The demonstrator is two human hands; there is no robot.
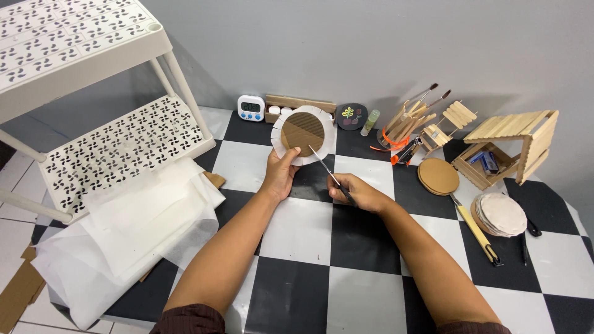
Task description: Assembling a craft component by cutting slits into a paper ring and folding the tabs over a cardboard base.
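- The round brown corrugated-cardboard disc backed by a wider white paper circle (302,134) is held upright above the far middle of the black-and-white chequered tabletop (303,235).
- The paper rim already shows short cuts all around; judging from that, each snip should run straight in toward the cardboard edge and stop just short of it, with even spacing, turning the disc rather than the tool.
- The left hand (280,175) is clamped on the disc's near lower edge, thumb across the front.
- The right hand (357,193) is closed around the handles of thin silver scissors (325,169), whose tip touches the disc's lower right rim.
- Plain cardboard discs (438,176) and paper-covered ones (500,214) lie well apart on the right.
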